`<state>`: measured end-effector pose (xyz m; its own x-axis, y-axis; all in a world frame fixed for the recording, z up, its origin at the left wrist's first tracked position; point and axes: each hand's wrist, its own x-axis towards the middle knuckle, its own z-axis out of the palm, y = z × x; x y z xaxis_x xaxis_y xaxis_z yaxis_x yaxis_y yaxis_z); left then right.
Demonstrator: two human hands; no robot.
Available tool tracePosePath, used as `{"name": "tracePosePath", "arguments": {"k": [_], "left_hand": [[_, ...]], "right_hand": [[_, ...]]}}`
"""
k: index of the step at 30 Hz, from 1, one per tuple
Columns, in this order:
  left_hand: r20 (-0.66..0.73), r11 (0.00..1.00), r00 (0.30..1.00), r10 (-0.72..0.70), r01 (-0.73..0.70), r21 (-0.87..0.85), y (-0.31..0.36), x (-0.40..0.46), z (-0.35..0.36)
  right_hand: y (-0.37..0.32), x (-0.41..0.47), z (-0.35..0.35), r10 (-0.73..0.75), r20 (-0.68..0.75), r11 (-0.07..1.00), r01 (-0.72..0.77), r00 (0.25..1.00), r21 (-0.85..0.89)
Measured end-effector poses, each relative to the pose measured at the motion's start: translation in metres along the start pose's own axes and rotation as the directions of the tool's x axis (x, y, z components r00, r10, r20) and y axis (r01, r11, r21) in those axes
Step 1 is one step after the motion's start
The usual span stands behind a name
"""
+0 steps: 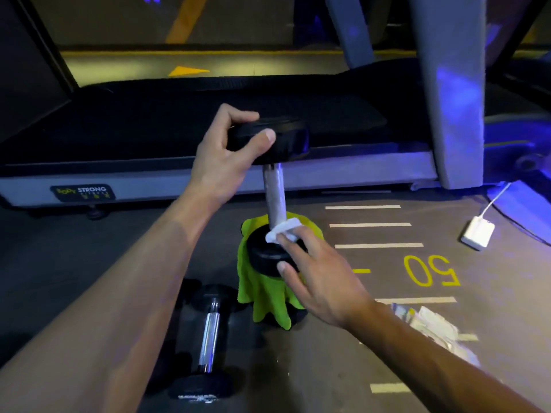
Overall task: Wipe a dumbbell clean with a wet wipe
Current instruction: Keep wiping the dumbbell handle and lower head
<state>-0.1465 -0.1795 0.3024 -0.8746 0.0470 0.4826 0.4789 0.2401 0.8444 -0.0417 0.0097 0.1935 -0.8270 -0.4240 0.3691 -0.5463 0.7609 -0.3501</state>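
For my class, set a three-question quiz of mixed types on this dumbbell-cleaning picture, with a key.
1. True or false: the upright dumbbell stands on a green cloth.
2. What does the left hand grip?
A. the dumbbell's top weight
B. its handle
C. the wipe
3. Fill in: the right hand presses the wet wipe against the base of the ____.

Key
1. True.
2. A.
3. Handle, where it meets the lower weight. A second dumbbell lies on the floor nearby, beside the treadmill.
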Motion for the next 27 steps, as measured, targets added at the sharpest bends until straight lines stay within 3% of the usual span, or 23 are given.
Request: {"name": "tracePosePath", "arguments": {"k": [7, 10, 15, 21, 27], "left_hand": [[-0.008, 1.0, 1.0, 0.012, -0.012, 0.014, 0.008, -0.004, 0.016], [-0.03, 1.0, 1.0, 0.003, -0.003, 0.015, 0.006, -0.003, 0.016], [-0.05, 1.0, 0.999, -0.007, 0.006, -0.003, 0.0, 0.004, 0.013], [-0.041, 0.998, 0.999, -0.036, 0.034, -0.047, -0.002, 0.009, 0.022], [-0.065, 0.997, 0.997, -0.038, 0.033, -0.072, -0.005, 0.007, 0.018]], "right_hand": [[-0.009, 0.019, 0.003, 0.142, -0.218, 0.954, -0.075, 0.965, 0.292], [-0.013, 0.052, 0.001, 0.179, -0.262, 0.96, -0.11, 0.948, 0.257], [-0.023, 0.021, 0.032, 0.151, -0.178, 0.988, -0.142, 0.972, 0.059], [-0.021, 0.075, 0.011, 0.197, -0.34, 0.977, -0.154, 0.92, 0.148], [-0.018, 0.032, 0.025, 0.162, -0.245, 0.986, -0.145, 0.956, 0.088]]}}
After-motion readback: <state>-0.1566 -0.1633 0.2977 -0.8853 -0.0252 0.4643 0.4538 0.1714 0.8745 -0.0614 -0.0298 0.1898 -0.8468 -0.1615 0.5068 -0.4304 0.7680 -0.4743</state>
